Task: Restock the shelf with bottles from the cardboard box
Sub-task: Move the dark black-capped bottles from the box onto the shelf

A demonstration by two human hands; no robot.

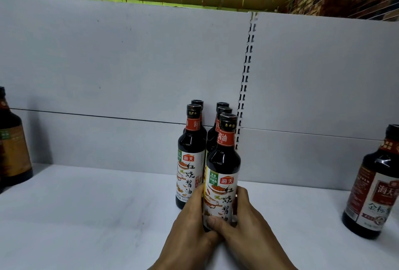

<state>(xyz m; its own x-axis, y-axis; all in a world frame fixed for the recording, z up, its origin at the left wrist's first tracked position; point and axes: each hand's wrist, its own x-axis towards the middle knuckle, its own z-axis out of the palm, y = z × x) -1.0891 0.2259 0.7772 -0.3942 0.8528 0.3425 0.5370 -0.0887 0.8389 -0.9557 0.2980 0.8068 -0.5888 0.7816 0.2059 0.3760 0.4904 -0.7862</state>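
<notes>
The left hand (190,222) and the right hand (250,226) both gripped the lower label of an upright soy sauce bottle (223,161), fingers curled round its sides and hiding its base, near the front of the white shelf (86,215). Just beside it at ten o'clock stood a matching bottle (191,150). Two rear bottles (224,111) lined up close behind at twelve o'clock, and a fifth bottle (197,103) showed its cap at eleven. Well apart, a larger bottle (371,185) stood at three o'clock and a brown-labelled bottle (13,144) at nine. The grey back panel (129,53) and its slotted upright (248,64) rose at twelve.
</notes>
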